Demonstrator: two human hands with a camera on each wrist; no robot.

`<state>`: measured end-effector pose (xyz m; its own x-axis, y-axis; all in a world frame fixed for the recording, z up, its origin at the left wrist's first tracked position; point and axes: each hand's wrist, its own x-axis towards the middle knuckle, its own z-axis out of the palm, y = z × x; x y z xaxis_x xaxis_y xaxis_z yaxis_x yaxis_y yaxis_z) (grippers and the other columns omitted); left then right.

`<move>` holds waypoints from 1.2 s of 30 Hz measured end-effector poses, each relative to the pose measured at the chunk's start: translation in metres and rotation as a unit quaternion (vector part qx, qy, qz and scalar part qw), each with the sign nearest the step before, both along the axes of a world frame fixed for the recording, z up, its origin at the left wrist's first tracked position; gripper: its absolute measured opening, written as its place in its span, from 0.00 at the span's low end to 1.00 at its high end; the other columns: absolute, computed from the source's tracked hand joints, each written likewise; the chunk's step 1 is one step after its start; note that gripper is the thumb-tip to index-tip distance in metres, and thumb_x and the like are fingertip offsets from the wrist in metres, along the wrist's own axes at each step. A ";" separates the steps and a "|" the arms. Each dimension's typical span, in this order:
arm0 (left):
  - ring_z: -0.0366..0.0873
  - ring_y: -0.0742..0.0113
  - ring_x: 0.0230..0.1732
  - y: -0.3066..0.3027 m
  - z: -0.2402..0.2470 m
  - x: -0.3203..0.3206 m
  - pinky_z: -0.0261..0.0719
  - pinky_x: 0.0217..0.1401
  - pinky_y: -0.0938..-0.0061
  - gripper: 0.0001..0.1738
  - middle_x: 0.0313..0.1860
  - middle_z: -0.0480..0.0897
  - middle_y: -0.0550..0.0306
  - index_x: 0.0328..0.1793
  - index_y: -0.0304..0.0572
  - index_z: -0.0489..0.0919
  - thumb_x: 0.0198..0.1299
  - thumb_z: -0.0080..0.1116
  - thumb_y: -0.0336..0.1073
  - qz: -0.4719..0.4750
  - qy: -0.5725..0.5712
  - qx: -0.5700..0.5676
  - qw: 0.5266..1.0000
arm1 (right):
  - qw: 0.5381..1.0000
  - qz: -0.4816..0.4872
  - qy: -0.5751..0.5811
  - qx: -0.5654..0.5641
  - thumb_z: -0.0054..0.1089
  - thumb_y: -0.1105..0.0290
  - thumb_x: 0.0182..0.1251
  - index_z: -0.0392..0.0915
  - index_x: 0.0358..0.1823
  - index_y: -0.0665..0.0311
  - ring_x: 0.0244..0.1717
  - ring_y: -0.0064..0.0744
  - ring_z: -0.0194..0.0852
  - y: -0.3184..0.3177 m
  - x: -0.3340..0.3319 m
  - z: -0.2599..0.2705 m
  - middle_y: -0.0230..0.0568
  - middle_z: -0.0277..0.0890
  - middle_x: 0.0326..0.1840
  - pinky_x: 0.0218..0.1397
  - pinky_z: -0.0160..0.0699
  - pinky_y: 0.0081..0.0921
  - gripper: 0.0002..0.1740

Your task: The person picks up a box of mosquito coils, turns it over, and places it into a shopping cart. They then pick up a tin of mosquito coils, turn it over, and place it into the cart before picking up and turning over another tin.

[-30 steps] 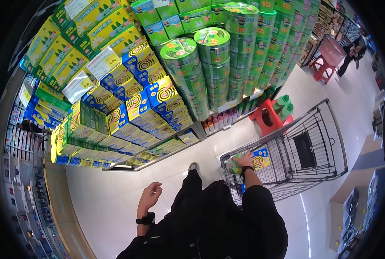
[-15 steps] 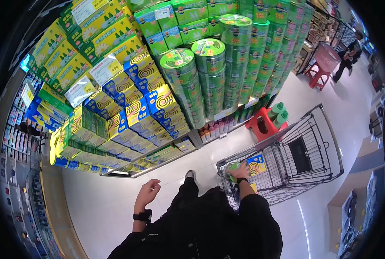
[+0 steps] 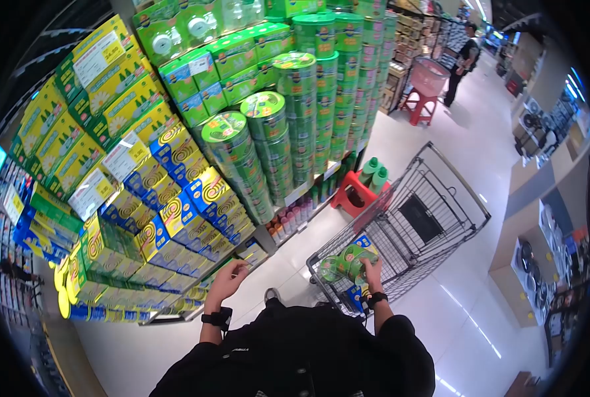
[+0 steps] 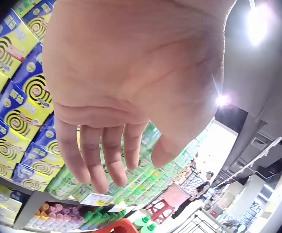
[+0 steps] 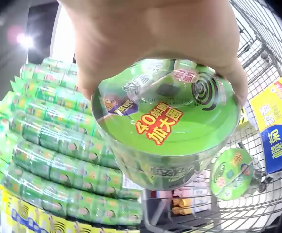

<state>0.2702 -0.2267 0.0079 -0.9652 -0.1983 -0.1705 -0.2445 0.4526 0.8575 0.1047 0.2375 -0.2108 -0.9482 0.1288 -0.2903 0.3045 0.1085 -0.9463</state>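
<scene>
My right hand (image 3: 372,271) grips a round green tub of mosquito coils (image 5: 165,121) over the shopping cart (image 3: 401,245), fingers and thumb spread across its lid. A second green tub (image 5: 232,173) lies lower, in the cart's wire basket. Beside the held tub, a blue-and-yellow mosquito coil box (image 5: 277,124) also sits in the cart. My left hand (image 3: 227,279) hangs in front of the stacked coil boxes (image 3: 176,218), its fingers loosely bent. Nothing is in the left palm, as the left wrist view shows.
Tall stacks of green tubs (image 3: 268,145) rise beside the coil boxes. A red stool (image 3: 354,195) with green bottles (image 3: 374,173) stands between shelf and cart. Farther off, a person (image 3: 463,63) is in the aisle near another red stool (image 3: 419,108). Pans line a display (image 3: 530,264) at right.
The head view has turned rightward, shifting the shelves left. My right hand was down in the cart on a green tub; now it holds a tub raised above another. My left hand stays loosely bent.
</scene>
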 end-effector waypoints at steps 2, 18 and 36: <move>0.82 0.68 0.43 0.000 -0.004 -0.023 0.80 0.49 0.71 0.17 0.41 0.85 0.56 0.58 0.40 0.80 0.67 0.62 0.39 -0.032 0.027 0.026 0.999 | 0.994 -0.046 -0.056 -0.081 0.64 0.50 0.60 0.63 0.66 0.63 0.64 0.45 0.64 0.004 0.016 0.021 0.50 0.63 0.67 0.55 0.76 0.49 0.38; 0.78 0.64 0.58 0.087 0.024 -0.120 0.81 0.57 0.69 0.38 0.68 0.70 0.48 0.79 0.46 0.60 0.66 0.65 0.34 -0.252 0.043 0.274 0.927 | 0.924 -0.014 0.033 -0.380 0.54 0.37 0.61 0.67 0.71 0.62 0.62 0.47 0.76 -0.079 0.070 0.203 0.49 0.74 0.67 0.66 0.75 0.48 0.45; 0.74 0.56 0.69 0.075 0.010 -0.120 0.74 0.71 0.60 0.44 0.72 0.73 0.48 0.80 0.41 0.60 0.68 0.51 0.63 -0.223 -0.058 0.576 0.784 | 0.965 0.190 0.179 0.004 0.72 0.58 0.60 0.45 0.83 0.64 0.83 0.46 0.46 -0.150 0.071 0.315 0.56 0.50 0.82 0.83 0.47 0.38 0.56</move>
<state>0.1504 -0.1520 0.0176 -0.8598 0.5043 -0.0803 -0.3883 -0.5436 0.7441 0.1753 0.0870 0.1044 -0.9666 -0.2481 0.0638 -0.1047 0.1555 -0.9823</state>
